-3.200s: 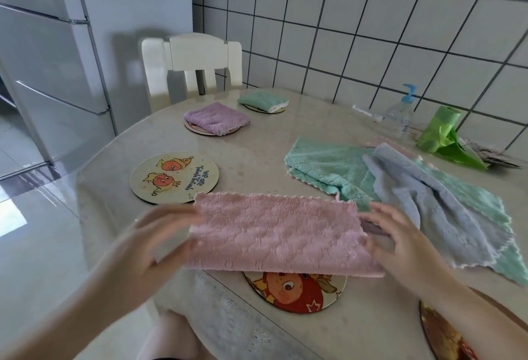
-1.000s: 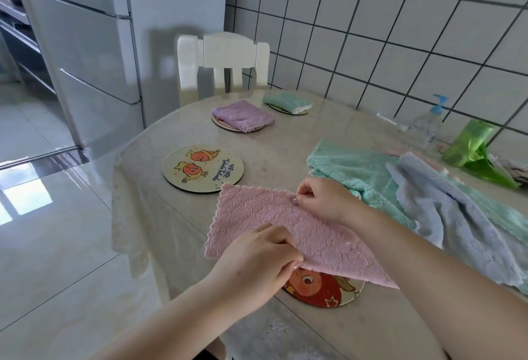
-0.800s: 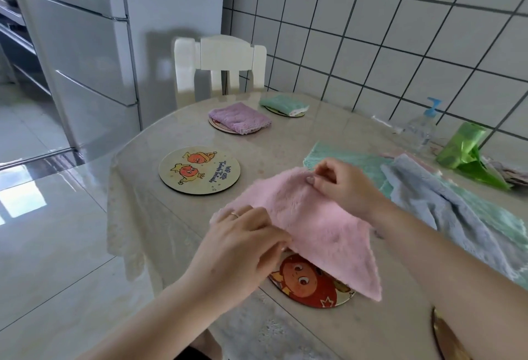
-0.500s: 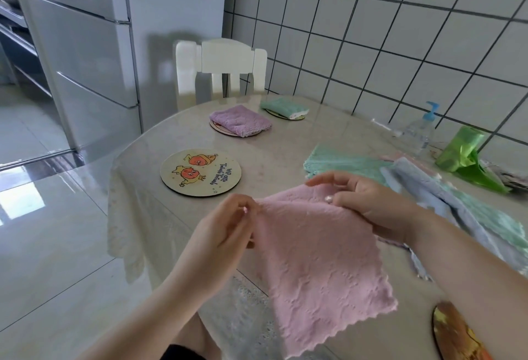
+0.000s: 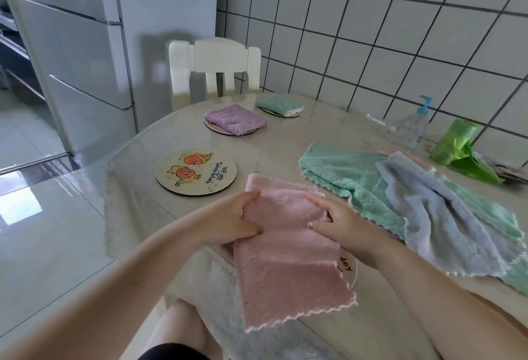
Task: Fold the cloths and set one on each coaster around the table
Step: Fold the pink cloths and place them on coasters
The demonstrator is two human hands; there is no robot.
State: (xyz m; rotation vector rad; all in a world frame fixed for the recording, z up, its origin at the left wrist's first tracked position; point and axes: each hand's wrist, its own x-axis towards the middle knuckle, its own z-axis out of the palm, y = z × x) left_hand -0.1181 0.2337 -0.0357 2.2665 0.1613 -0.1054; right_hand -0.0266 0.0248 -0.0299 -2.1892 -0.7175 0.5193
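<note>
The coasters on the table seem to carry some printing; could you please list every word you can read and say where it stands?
"day": on the near coaster, mostly hidden under the pink cloth; the letters before it are covered.
"we are" and a second curved line too blurred to read: on the bare cartoon coaster.
Pump bottle: no readable label.

Six cloths (image 5: 288,259), four coasters (image 5: 196,171), one chair (image 5: 214,66), one pump bottle (image 5: 413,128), two hands (image 5: 228,224)

Table (image 5: 285,136): round, beige, glossy top.
Coasters: bare cartoon coaster (image 5: 196,171) left-centre; purple cloth coaster (image 5: 213,126) & green cloth coaster (image 5: 281,114) at far edge.
Near edge: pink cloth (image 5: 285,259) overhanging, atop part-hidden coaster (image 5: 350,268).
Right: loose cloth pile (image 5: 428,202), pump bottle (image 5: 411,128), green bag (image 5: 460,151).
</note>
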